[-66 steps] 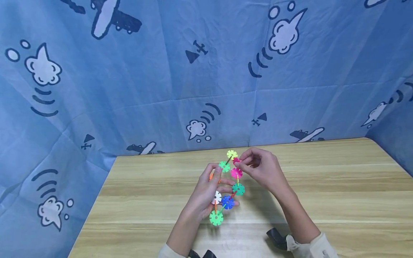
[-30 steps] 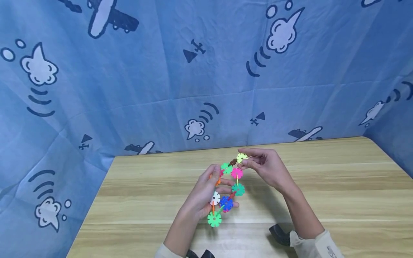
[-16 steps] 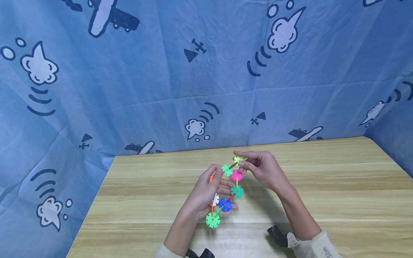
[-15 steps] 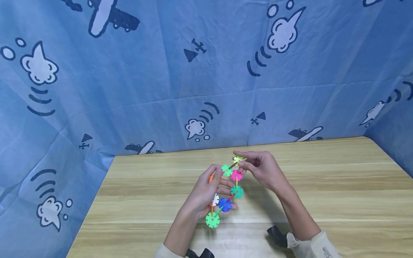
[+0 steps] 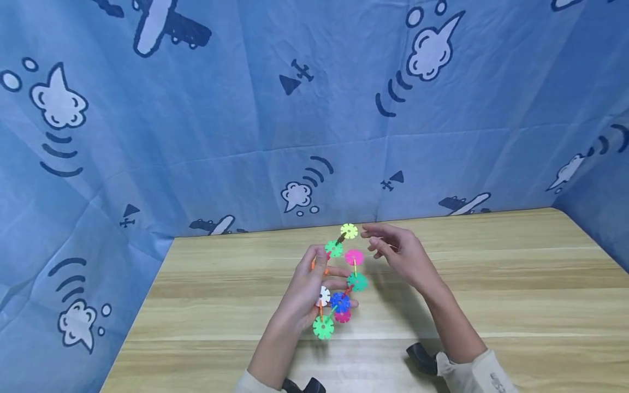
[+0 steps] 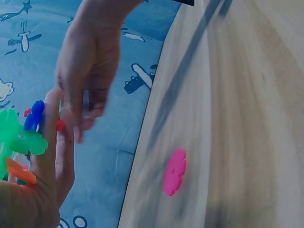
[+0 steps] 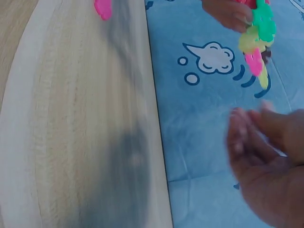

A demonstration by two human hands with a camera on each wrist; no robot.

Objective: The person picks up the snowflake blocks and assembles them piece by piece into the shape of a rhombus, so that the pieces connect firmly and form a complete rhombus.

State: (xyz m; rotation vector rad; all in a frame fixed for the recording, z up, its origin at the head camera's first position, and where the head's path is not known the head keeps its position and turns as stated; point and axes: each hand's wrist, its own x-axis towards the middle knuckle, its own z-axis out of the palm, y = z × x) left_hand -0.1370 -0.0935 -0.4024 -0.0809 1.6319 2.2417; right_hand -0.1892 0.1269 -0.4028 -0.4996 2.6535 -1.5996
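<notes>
My left hand (image 5: 307,289) holds a chain of notched plastic discs, thumb and index finger pinching it near an orange disc (image 5: 319,266). The other fingers spread behind the chain. At its upper end stand a light green disc (image 5: 333,249), a brown disc edge-on and a yellow disc (image 5: 349,231). A pink disc (image 5: 354,257) ends the other side, above a teal disc (image 5: 357,282), a blue disc (image 5: 339,302) and a green disc (image 5: 322,327). A gap parts yellow from pink. My right hand (image 5: 400,251) hovers right of them, fingers loosely bent and holding nothing.
A loose pink disc (image 6: 175,172) lies on the wooden table (image 5: 221,305) below the hands. A blue cloth (image 5: 314,120) printed with planes and clouds hangs behind the table. Black curved pieces (image 5: 421,358) sit near both sleeves.
My right hand has let go of the yellow disc and drawn slightly right. The chain has shifted a little up and left in my left hand, and the yellow and pink discs stand apart.
</notes>
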